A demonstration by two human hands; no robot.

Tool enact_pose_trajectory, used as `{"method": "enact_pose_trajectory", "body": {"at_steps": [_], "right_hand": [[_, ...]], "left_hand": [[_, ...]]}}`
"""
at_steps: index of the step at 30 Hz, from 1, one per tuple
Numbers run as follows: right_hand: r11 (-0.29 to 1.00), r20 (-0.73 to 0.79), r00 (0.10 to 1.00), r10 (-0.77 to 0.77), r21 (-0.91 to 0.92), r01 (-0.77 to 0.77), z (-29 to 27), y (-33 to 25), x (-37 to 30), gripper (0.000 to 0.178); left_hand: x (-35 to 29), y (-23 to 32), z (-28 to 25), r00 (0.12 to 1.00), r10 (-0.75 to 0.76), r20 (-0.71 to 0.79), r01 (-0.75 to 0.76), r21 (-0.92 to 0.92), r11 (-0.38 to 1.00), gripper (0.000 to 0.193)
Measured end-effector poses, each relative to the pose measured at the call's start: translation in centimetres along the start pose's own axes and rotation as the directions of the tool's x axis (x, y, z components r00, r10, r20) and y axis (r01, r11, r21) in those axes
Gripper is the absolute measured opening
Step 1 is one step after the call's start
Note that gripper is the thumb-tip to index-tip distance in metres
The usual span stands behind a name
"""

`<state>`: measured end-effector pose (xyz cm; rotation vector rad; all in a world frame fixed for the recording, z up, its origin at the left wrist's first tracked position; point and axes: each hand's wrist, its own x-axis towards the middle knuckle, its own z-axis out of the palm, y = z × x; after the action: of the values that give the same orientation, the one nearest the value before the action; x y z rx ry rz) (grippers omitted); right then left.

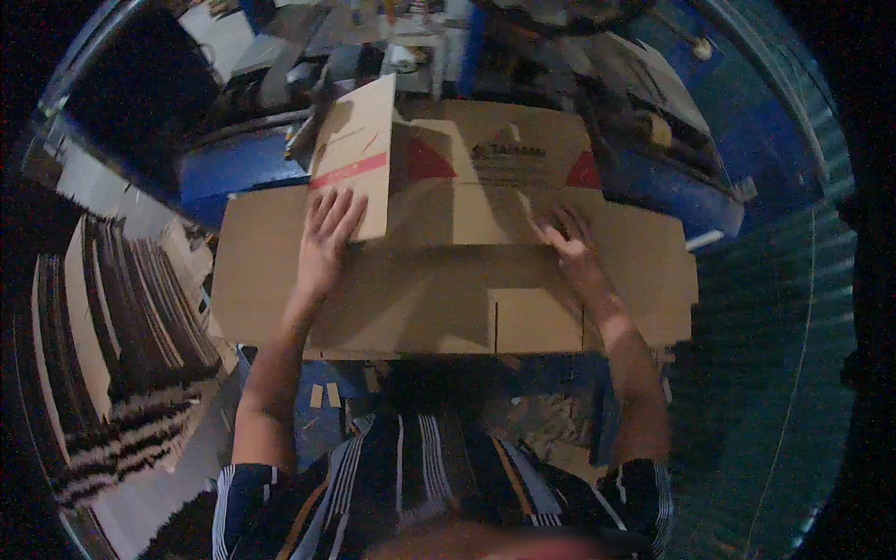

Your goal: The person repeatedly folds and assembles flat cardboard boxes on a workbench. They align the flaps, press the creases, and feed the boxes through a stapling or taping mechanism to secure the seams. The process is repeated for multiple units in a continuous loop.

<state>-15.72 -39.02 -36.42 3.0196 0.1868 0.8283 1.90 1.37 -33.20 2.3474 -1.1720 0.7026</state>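
A wide brown cardboard sheet (411,299) lies across the work surface in front of me. Its printed far part (509,149) has red patches and dark lettering. On the left, a raised cardboard flap (364,140) with a red stripe stands at an angle. My left hand (331,224) rests at the lower part of this flap, its fingers stretched out and slightly apart; the thumb is hard to see. To the right, my right hand (567,233) touches the cardboard near a crease, fingers extended and a little bent. A slotted cut-out flap (537,317) shows on the near side.
Stacks of cardboard sheets (140,308) stand at the left. Behind the cardboard is a blue machine (247,168) with dark rollers or covers. Below the near edge lie cardboard scraps (546,425). A green corrugated wall (775,355) runs along the right.
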Motion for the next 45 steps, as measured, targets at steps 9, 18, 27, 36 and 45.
{"method": "enact_pose_trajectory", "body": {"at_steps": [9, 18, 27, 36, 45], "right_hand": [[0.979, 0.152, 0.988, -0.005, -0.200, 0.035, 4.7, 8.0, 11.4, 0.059], [0.930, 0.015, 0.964, 0.267, -0.267, -0.253, -0.7, 6.5, 4.6, 0.047], [0.695, 0.179, 0.688, 0.703, 0.032, -0.718, -6.6, -6.2, -15.1, 0.064], [0.072, -0.508, -0.031, 0.861, 0.182, -0.981, -8.8, -8.9, -27.2, 0.068], [0.127, -0.087, 0.093, 0.992, 0.686, -0.716, -10.9, -12.0, -22.1, 0.035]], "left_hand": [[11.9, -6.2, 5.9, 0.999, -0.021, -0.029, 0.027, 0.226, 0.974, 0.048], [9.6, -6.0, 4.7, 0.971, -0.132, 0.199, 0.099, 0.168, 0.981, 0.046], [-18.3, -10.6, -8.8, 0.663, -0.726, 0.181, 0.529, 0.574, 0.625, 0.050], [-19.7, -11.6, -12.6, 0.579, -0.785, 0.220, 0.733, 0.282, 0.619, 0.063], [-14.9, -5.5, -18.9, 0.808, -0.556, 0.196, 0.563, 0.024, 0.826, 0.073]]}}
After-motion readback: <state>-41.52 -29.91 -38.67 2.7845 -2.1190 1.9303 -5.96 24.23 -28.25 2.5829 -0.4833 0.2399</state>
